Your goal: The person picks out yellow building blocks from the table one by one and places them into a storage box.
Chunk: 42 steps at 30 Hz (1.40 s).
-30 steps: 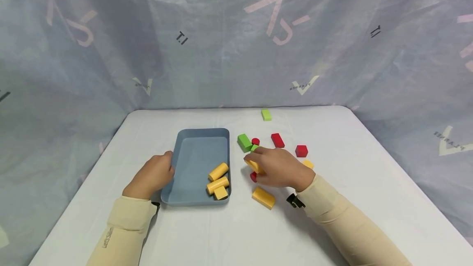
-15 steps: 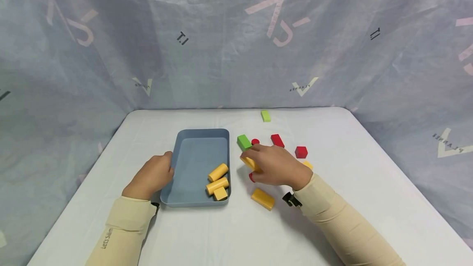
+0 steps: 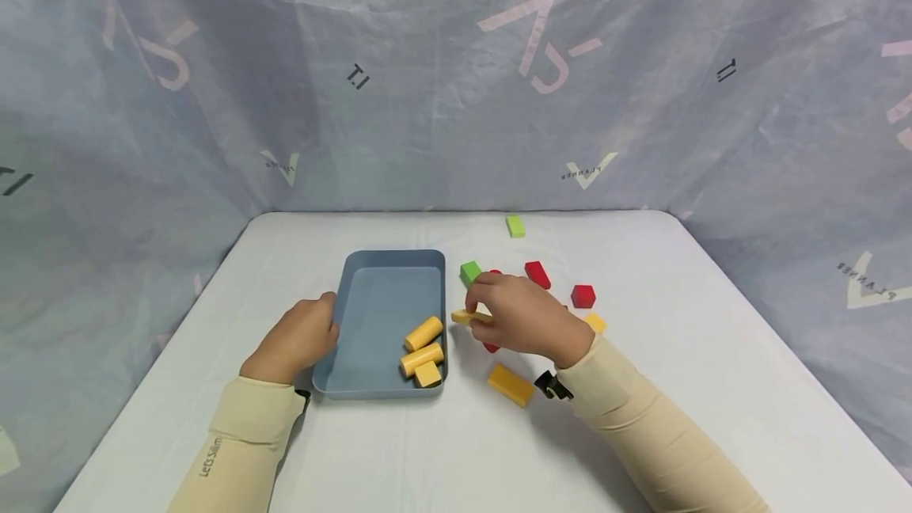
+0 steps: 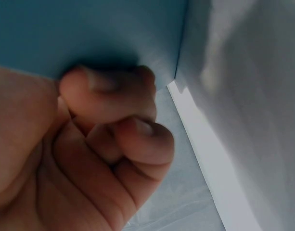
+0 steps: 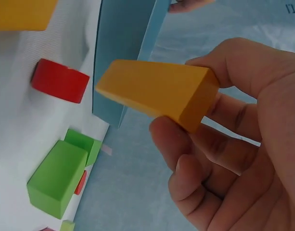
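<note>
Fingers of my right hand (image 3: 527, 319) had lifted the pinched yellow block (image 3: 470, 317) toward the tray (image 3: 385, 275), my curled left hand (image 3: 295, 339) steadying its rim.

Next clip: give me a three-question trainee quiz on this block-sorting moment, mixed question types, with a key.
1. True or false: the right hand holds a green block.
2. How many yellow blocks lie in the blue tray?
3. The left hand is: A) lifting a red block, B) at the tray's left rim, C) flat on the table far from the tray.

Key:
1. False; it pinches a yellow block.
2. Three.
3. B.
</note>
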Available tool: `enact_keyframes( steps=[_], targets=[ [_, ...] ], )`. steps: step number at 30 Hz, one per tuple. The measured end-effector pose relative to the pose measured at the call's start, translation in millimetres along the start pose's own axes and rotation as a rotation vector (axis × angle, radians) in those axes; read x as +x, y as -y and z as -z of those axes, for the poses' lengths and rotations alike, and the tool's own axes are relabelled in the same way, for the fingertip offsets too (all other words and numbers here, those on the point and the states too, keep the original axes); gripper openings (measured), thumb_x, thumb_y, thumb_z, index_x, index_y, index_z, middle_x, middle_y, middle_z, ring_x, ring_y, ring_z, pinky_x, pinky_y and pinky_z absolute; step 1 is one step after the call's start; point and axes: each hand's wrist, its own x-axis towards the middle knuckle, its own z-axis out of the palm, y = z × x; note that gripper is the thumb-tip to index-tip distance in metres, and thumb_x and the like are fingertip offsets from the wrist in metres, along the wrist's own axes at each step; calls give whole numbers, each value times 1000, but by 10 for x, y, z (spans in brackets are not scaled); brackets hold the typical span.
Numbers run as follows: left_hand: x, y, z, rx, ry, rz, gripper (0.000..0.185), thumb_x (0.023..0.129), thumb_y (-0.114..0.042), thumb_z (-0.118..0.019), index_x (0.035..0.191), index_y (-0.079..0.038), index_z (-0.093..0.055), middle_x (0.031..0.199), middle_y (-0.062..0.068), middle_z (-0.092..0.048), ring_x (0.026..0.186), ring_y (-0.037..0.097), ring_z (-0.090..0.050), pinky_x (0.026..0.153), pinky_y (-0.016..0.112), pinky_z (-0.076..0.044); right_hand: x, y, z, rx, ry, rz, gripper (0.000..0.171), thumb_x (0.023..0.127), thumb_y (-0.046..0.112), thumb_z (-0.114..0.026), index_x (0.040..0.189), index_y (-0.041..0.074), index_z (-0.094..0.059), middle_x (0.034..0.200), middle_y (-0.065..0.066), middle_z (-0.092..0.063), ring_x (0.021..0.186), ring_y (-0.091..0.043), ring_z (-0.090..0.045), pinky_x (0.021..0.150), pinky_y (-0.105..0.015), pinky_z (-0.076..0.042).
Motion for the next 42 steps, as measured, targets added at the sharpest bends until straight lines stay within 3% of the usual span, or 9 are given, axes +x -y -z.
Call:
enact_keyframes(
  steps=[7, 16, 21, 42],
  targets=[
    [4, 15, -5, 6, -1, -9, 32, 94, 0, -61, 122, 15, -57, 95, 24, -71, 82, 26, -68, 70, 44, -55, 54, 40, -4, -19, -97, 82, 5, 89, 20, -75, 91, 24, -73, 98, 11, -65, 76, -1, -54, 65, -15, -49],
    [-10, 22, -2, 1, -10, -9, 31, 94, 0, -62, 121, 15, -58, 94, 24, -71, 81, 25, -67, 69, 43, -55, 98, 112, -52, -12, -113, 121, 5, 91, 18, -73, 95, 21, -74, 97, 8, -65, 69, -3, -53, 60, -16, -47],
    [-8, 32, -3, 3, -12, -14, 29, 94, 0, -62, 119, 14, -58, 91, 23, -71, 77, 24, -65, 67, 42, -54, 124, 161, -96, -30, -121, 156, 8, 91, 18, -72, 99, 19, -72, 97, 8, -66, 71, -1, -52, 63, -14, -48],
    [17, 24, -5, -13, 1, 8, 33, 95, 0, -58, 125, 15, -56, 100, 25, -71, 82, 24, -65, 69, 42, -55, 206, 351, -247, -113, -143, 206, 5, 91, 22, -73, 92, 20, -68, 88, 9, -62, 71, -1, -51, 62, -14, -46]
  ],
)
